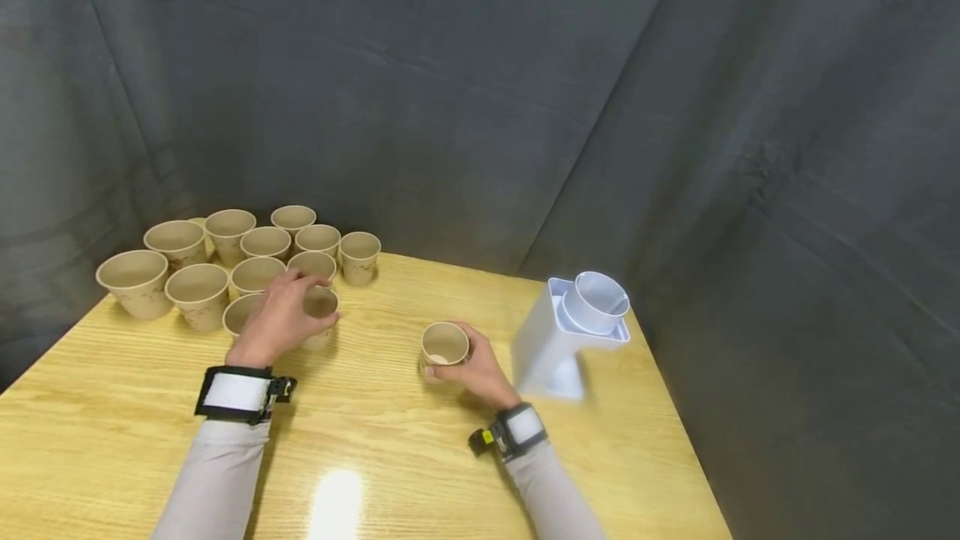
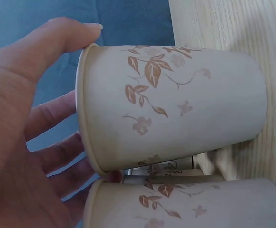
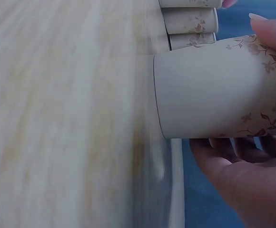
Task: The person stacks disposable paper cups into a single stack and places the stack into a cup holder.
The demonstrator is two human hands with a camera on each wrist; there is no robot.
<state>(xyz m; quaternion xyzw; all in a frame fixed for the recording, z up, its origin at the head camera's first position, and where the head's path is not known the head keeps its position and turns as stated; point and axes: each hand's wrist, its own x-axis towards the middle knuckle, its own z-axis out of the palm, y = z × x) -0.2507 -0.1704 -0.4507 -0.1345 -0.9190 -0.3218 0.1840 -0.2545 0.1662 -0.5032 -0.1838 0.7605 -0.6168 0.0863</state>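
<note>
On the left of the table, my left hand (image 1: 281, 317) reaches over a beige paper cup (image 1: 321, 303) at the front right of a group. In the left wrist view its thumb (image 2: 76, 32) spreads just beyond the rim of this upright cup, and the other fingers extend behind the rim. A second cup (image 2: 185, 204) with the same brown leaf print stands beside it. Near the middle, my right hand (image 1: 477, 369) grips another paper cup (image 1: 442, 347), thumb on the near side and fingers round the far side. The right wrist view shows that cup's base close over the wood.
Several more paper cups (image 1: 198, 294) stand upright in rows at the back left. Right of my right hand is a white dispenser-like stand (image 1: 536, 340) topped by a round white cup-shaped part (image 1: 596, 302). Dark cloth (image 1: 420, 107) hangs behind the wooden table (image 1: 375, 423).
</note>
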